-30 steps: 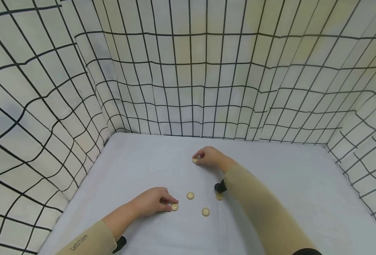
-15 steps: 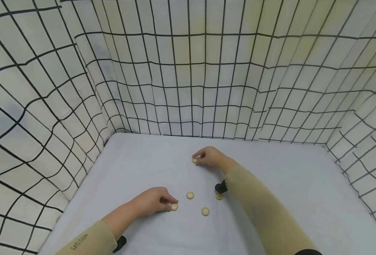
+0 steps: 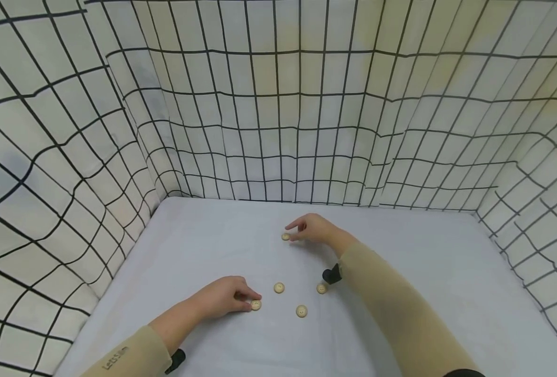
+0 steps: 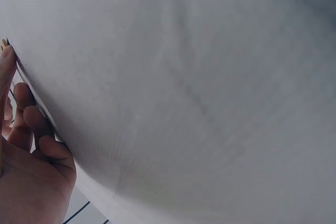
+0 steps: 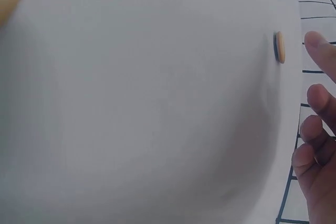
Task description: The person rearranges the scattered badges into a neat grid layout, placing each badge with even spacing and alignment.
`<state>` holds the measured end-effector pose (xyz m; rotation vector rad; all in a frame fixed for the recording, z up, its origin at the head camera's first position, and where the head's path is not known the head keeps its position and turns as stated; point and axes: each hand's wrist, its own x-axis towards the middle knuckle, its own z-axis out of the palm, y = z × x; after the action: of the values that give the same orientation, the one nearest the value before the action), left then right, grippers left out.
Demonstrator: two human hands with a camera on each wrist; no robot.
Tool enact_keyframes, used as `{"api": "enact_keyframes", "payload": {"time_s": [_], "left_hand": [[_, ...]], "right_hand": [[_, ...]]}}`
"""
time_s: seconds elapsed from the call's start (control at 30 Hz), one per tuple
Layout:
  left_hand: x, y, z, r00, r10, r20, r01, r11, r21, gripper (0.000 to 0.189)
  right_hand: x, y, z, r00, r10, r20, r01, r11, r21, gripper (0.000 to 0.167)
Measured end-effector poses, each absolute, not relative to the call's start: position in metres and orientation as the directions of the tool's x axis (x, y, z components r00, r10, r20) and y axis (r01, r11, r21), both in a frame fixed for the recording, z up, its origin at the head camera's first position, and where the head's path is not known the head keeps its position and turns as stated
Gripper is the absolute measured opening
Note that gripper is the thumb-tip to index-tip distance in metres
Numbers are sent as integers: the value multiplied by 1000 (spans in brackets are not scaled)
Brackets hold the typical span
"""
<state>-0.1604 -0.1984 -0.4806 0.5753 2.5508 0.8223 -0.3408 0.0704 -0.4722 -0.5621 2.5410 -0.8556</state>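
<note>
Thumb and index finger of my left hand pinch a pale wooden button at its left edge, low over the white cloth. The left wrist view shows only a sliver of that button at the fingertips. My right hand is farther back, its index finger raised and thumb spread. Just left of it lies a far button. In the right wrist view this far button lies flat on the cloth, apart from the fingers.
Between the hands lie a middle button, a front button and one more button beside the right wrist camera. White cloth covers the table. A black net surrounds the back and sides.
My right hand has let go of the far button, its fingers parting and rising slightly. The button beside the right wrist camera shows more fully. My left hand keeps its pinch.
</note>
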Motion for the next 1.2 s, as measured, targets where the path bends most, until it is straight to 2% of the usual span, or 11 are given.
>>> {"api": "enact_keyframes", "payload": {"time_s": [0.63,0.83,1.2], "left_hand": [[-160,-200,-480,-840,488,-237,249,735,631,24],[-161,-201,-483,-842,492,-223,263,734,626,24],[-161,-197,-482,-837,500,-223,265,727,634,24]], "right_hand": [[-320,112,-454,-811,-550,-200,-344,725,-596,34],[-315,133,-454,-791,-583,-183,-403,723,-561,35],[-287,183,-460,-777,-603,-182,-421,712,-562,33]]}}
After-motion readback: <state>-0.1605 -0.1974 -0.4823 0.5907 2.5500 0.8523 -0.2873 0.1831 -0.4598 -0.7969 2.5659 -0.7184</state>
